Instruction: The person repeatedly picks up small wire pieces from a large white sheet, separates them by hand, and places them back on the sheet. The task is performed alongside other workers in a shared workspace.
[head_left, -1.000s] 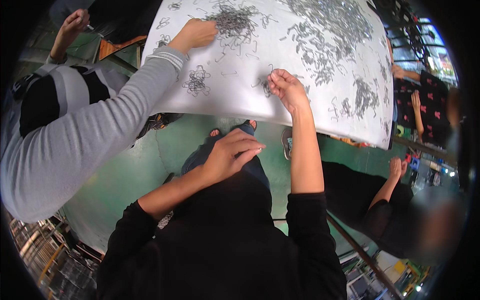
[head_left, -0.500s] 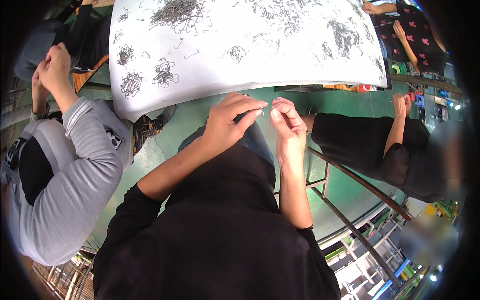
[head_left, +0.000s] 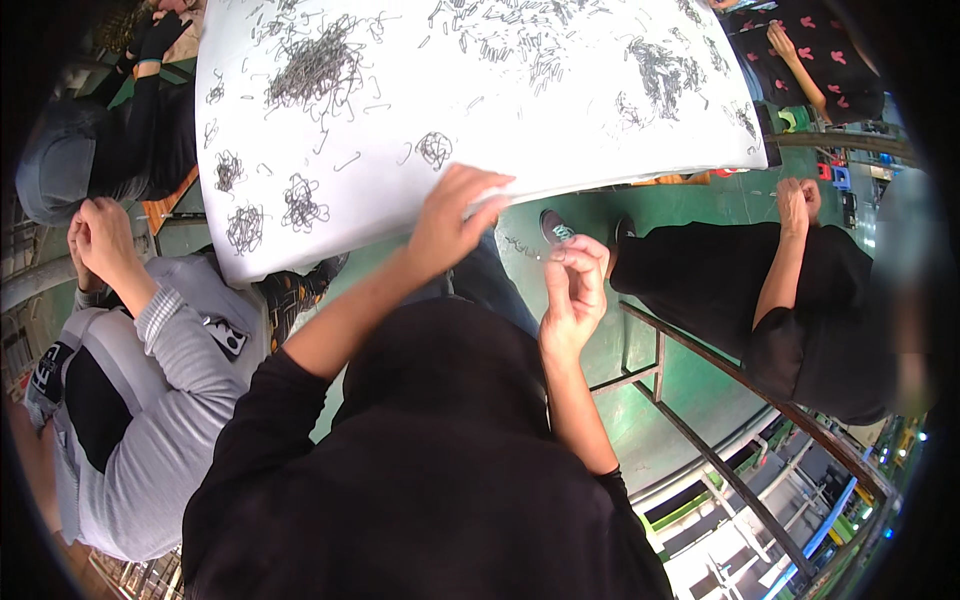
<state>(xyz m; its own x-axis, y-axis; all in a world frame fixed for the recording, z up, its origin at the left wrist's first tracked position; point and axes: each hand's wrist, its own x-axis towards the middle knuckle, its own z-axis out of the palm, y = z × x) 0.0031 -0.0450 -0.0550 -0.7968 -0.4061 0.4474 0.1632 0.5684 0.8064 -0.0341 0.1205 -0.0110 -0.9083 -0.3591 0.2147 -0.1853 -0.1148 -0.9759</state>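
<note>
“Two bare hands, nearest first: what is the right hand [head_left: 575,300] doing?”

“Pinching, thumb against fingertips, on this side of the white-covered table [head_left: 385,205]. A thin wire strand [head_left: 517,245] shows at the tips, seemingly held by one end, the rest reaching left.”

“And the left hand [head_left: 455,215]?”

“Blurred, across the near edge. Thumb and fingers stand apart; I can't make out anything between them, nor whether it touches the cloth.”

“How would that strand handle?”

“Almost weightless, I'd judge, thin and springy. Smooth metal could slip, so a fingertip pinch on a straight stretch seems best; tugging at a bend might spread it.”

“Farther in?”

“Just past the left hand lies a round bundle of wire hooks [head_left: 434,149], with a loose hook [head_left: 347,160] to its left. Lift that one by its shank; the bundle looks tangled, so cup it whole.”

“Beyond?”

“A dense heap of wire hooks [head_left: 315,68]. Pulling one out would likely drag its neighbours.”
</note>
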